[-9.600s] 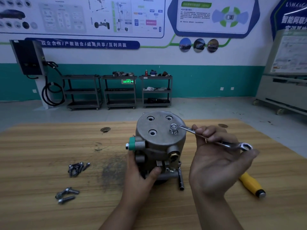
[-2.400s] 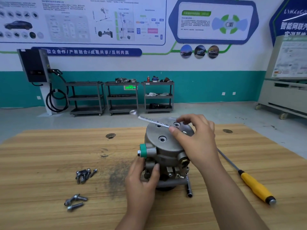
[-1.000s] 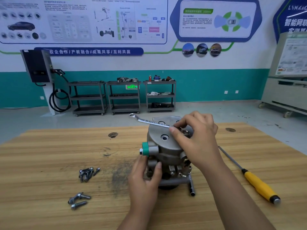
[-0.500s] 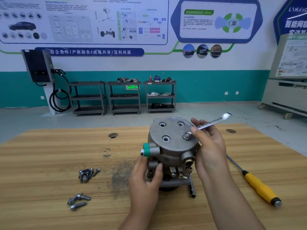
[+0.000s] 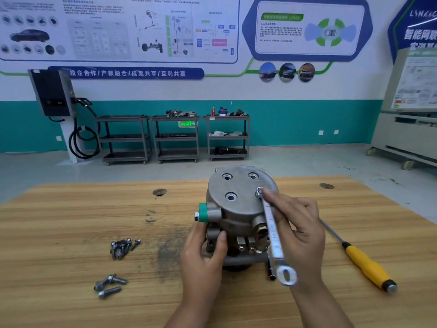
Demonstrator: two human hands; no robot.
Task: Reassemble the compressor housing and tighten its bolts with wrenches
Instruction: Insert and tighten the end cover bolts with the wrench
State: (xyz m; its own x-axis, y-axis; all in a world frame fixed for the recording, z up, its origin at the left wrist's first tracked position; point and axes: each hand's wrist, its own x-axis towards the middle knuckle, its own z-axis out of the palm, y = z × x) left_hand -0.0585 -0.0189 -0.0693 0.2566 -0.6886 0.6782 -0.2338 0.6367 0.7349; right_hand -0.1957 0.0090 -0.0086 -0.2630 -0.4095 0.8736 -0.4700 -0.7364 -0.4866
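Room, places given from the grip of the right hand.
- Wooden table: under and around the grip, pale striped grain, dark smear to its left.
- Floor: grey, beyond the table.
- Far wall: white above with printed posters, teal band below.
- Three dark shelf carts: against the wall, far beyond and left of the grip; a green lit sign behind the middle one.
- Black wall box with coiled cable: far left.
- Pale cabinet on castors: far right.
- Two wall sockets: beyond, slightly right.
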